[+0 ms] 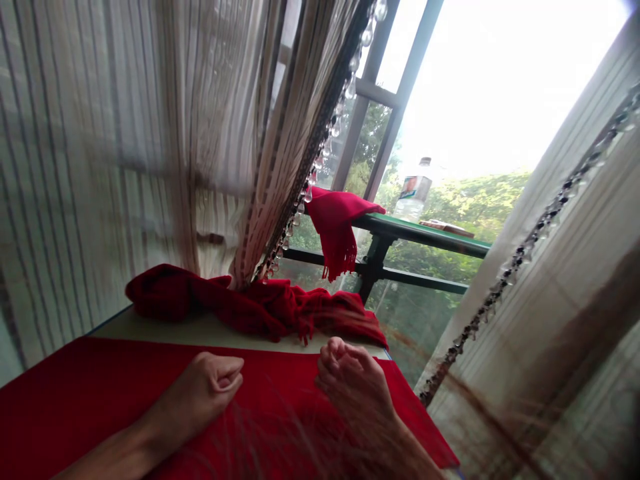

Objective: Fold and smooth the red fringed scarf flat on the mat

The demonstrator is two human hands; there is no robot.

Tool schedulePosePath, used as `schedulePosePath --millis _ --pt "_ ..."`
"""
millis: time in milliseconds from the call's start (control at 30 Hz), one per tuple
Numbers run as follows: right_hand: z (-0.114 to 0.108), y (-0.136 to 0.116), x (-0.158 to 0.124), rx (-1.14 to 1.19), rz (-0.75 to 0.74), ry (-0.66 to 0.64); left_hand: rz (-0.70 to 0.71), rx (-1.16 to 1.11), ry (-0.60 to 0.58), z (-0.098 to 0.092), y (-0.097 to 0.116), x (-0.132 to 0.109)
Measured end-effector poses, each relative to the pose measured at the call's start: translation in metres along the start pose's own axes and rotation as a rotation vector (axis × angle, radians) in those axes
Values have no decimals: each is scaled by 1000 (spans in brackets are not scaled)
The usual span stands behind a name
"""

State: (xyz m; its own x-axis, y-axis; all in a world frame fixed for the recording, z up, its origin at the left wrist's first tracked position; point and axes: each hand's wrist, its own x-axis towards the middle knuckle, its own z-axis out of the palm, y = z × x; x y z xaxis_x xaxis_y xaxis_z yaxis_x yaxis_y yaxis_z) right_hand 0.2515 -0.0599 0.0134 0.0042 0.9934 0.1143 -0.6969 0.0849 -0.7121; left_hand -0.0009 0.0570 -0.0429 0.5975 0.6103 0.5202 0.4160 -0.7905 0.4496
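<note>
My left hand [203, 393] rests on a flat red cloth [100, 400], its fingers curled into a loose fist. My right hand [353, 383] lies beside it on the same cloth, fingers also curled tight; nothing shows inside either fist. Just beyond both hands a crumpled red fringed scarf [260, 307] lies bunched on the pale ledge [200, 330]. One end of the scarf [336, 227] hangs over a green window rail [430, 237].
Striped sheer curtains with bead trim hang at left [150, 133] and right [550, 280]. A clear plastic bottle [414, 190] stands on the rail by the window. Trees show outside through the window frame [385, 93].
</note>
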Motion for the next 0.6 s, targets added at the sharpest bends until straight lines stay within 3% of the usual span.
schedulePosePath --millis 200,433,600 --pt "2 -2 -1 -20 -18 56 1 1 106 -8 10 1" --pt "-6 0 1 -103 -92 219 195 146 145 -28 31 5" --pt "-4 1 -2 -182 -129 322 19 -20 61 -25 26 0"
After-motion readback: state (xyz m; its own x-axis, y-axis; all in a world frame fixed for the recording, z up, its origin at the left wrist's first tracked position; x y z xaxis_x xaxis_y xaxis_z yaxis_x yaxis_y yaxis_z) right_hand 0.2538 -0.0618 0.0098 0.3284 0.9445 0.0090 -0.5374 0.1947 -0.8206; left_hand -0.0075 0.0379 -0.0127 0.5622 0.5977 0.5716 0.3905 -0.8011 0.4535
